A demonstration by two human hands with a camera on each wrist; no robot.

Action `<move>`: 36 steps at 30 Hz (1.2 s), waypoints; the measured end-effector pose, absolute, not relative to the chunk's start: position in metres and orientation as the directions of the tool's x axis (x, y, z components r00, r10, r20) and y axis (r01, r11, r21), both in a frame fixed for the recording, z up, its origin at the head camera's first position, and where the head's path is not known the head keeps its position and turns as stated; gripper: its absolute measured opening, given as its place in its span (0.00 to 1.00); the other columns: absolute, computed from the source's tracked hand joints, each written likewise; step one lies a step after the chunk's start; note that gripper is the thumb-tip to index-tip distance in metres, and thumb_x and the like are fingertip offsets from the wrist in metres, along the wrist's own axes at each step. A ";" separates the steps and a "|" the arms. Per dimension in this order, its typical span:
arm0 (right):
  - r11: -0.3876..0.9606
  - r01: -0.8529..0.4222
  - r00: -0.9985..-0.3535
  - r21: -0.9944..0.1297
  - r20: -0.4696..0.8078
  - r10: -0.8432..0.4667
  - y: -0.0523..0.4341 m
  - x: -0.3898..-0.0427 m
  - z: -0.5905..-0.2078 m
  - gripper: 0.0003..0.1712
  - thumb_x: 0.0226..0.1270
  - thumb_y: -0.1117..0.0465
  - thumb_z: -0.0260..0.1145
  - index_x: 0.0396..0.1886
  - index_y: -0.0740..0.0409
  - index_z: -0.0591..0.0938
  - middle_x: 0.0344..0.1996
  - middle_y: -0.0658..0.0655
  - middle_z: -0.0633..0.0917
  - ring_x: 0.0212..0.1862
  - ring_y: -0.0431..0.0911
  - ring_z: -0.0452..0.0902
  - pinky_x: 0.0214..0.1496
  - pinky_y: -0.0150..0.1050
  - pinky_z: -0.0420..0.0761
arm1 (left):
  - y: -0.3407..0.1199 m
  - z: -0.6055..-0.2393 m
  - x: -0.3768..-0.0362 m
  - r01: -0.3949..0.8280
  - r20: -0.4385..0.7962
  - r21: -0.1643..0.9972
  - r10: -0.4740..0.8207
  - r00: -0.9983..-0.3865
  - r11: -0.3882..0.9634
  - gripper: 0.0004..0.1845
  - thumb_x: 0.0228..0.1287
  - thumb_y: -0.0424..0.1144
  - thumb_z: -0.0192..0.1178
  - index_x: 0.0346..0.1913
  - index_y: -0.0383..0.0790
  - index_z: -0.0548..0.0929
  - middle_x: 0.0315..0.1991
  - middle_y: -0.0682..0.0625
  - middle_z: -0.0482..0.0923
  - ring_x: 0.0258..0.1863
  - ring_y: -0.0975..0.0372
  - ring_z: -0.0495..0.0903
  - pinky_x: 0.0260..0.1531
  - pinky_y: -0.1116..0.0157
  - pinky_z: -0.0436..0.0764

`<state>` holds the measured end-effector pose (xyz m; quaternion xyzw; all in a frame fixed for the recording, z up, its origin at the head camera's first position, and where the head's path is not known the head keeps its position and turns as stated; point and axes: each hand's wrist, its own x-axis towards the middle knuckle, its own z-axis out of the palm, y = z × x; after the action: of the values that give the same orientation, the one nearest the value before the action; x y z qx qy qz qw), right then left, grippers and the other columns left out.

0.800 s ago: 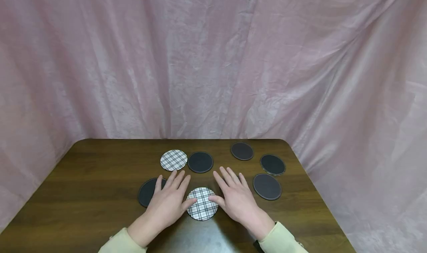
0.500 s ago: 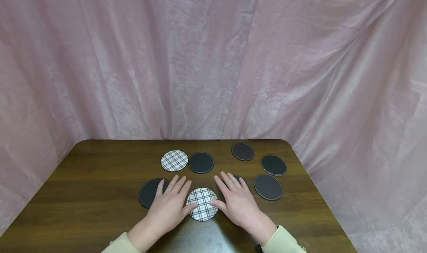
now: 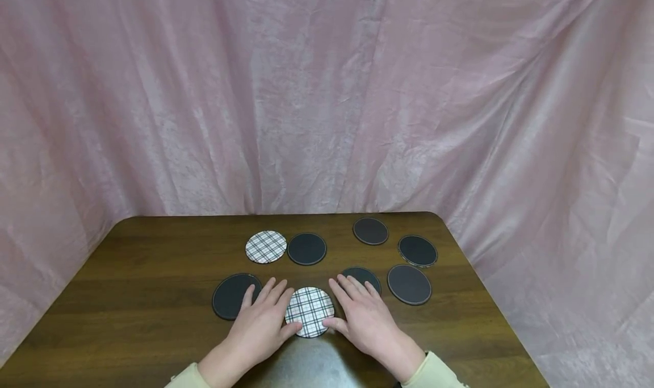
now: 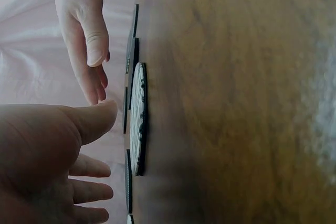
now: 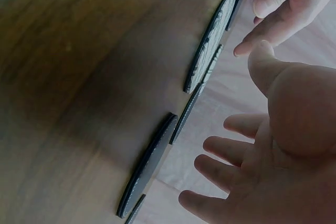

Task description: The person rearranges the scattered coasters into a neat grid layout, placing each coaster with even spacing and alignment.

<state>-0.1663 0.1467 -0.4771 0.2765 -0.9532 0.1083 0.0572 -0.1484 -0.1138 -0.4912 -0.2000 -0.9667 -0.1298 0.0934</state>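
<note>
Grip's released on both sides rn: the left hand [image 3: 258, 328] and right hand [image 3: 369, 324] are held palm-down w/ fingers spread, & a gap btwn them and the discs is seen in the wrist views. The near plaid disc [image 3: 309, 307] is laid flat on the wood table [image 3: 143, 308], btwn the hands and below the thumbs; its near edge is overlapped by both in the head view, w/o contact. The left black disc [image 3: 230, 298] is partly covered by the left fingers, & the right black disc [image 3: 364, 275] by the right fingers. Just right of that one, a grey disc [image 3: 409, 284] is placed, w/ a corner disc [image 3: 418, 251] just beyond. Farther back, a far plaid disc [image 3: 265, 247] and far black disc [image 3: 307, 249] are set side by side; a brownish disc [image 3: 370, 231] is put near the far edge. A pink curtain [image 3: 306, 92] is hung behind.
</note>
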 end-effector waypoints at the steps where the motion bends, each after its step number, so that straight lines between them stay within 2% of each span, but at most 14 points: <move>1: 0.824 -0.539 -0.841 -0.176 0.167 -0.515 0.147 -0.166 -0.478 0.46 0.77 0.36 0.71 0.83 0.57 0.74 0.79 0.64 0.75 0.79 0.62 0.70 0.78 0.65 0.68 | -0.114 -0.492 -0.148 0.409 0.227 0.219 0.362 -0.904 0.886 0.38 0.65 0.57 0.80 0.70 0.35 0.83 0.74 0.35 0.77 0.77 0.38 0.71 0.70 0.25 0.64; 9: 0.825 -0.536 -0.843 -0.178 0.163 -0.513 0.145 -0.164 -0.483 0.45 0.75 0.36 0.73 0.80 0.59 0.77 0.76 0.63 0.78 0.78 0.60 0.72 0.77 0.63 0.70 | -0.114 -0.497 -0.149 0.400 0.205 0.236 0.357 -0.911 0.886 0.38 0.65 0.56 0.80 0.69 0.35 0.84 0.73 0.33 0.77 0.77 0.37 0.71 0.69 0.25 0.64; 18: 0.822 -0.559 -0.816 -0.107 0.250 -0.522 0.143 -0.164 -0.486 0.43 0.72 0.36 0.75 0.73 0.63 0.81 0.63 0.61 0.85 0.65 0.56 0.82 0.70 0.55 0.77 | -0.112 -0.498 -0.149 0.399 0.199 0.232 0.358 -0.912 0.887 0.36 0.63 0.57 0.81 0.65 0.36 0.85 0.73 0.33 0.78 0.76 0.36 0.71 0.69 0.26 0.65; 23: 0.839 -0.536 -0.834 -0.093 0.216 -0.509 0.141 -0.165 -0.486 0.42 0.71 0.35 0.76 0.70 0.61 0.84 0.55 0.56 0.86 0.57 0.53 0.82 0.59 0.53 0.81 | -0.112 -0.497 -0.150 0.401 0.194 0.236 0.361 -0.912 0.885 0.37 0.62 0.56 0.82 0.65 0.35 0.86 0.73 0.32 0.77 0.77 0.36 0.71 0.69 0.26 0.65; 28: 0.842 -0.532 -0.838 -0.086 0.194 -0.510 0.139 -0.166 -0.487 0.40 0.68 0.33 0.77 0.65 0.59 0.86 0.44 0.52 0.83 0.46 0.49 0.78 0.45 0.46 0.77 | -0.112 -0.499 -0.152 0.399 0.199 0.244 0.357 -0.913 0.884 0.37 0.61 0.57 0.83 0.63 0.35 0.86 0.72 0.32 0.77 0.76 0.36 0.71 0.69 0.26 0.65; 36: 0.841 -0.534 -0.839 -0.089 0.183 -0.513 0.135 -0.166 -0.486 0.36 0.66 0.33 0.78 0.56 0.58 0.89 0.36 0.48 0.78 0.39 0.47 0.74 0.39 0.44 0.74 | -0.115 -0.499 -0.159 0.393 0.166 0.278 0.359 -0.919 0.877 0.37 0.59 0.58 0.84 0.61 0.34 0.86 0.73 0.31 0.76 0.77 0.35 0.69 0.68 0.24 0.64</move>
<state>-0.1664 0.1353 -0.4858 0.2738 -0.9564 0.0685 0.0759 -0.1588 -0.1147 -0.4992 -0.1942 -0.9671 -0.1548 0.0549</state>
